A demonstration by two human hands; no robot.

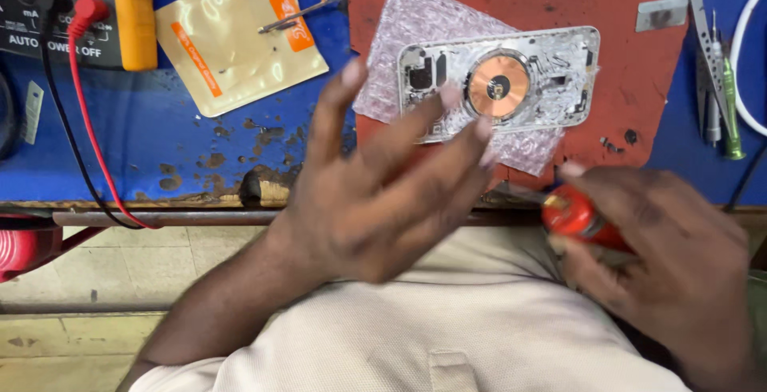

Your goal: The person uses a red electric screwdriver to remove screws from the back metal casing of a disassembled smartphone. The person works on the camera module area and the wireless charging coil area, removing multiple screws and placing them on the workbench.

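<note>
Under the blurred left hand (383, 200), the phone back panel's (543, 80) near edge is hidden.

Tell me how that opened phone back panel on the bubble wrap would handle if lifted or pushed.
The phone back panel looks thin and flat, so probably light and fairly stiff, unlikely to roll. Its exposed copper coil and small parts suggest it is fragile. The bubble wrap beneath may let it slide or drag along if pushed.

The left hand (383, 192) hovers palm down, fingers spread and pointing toward one o'clock, its forearm running back toward seven o'clock. The right hand (671, 256) sits at four o'clock, fingers curled closed around a red-handled tool (577, 216).
</note>
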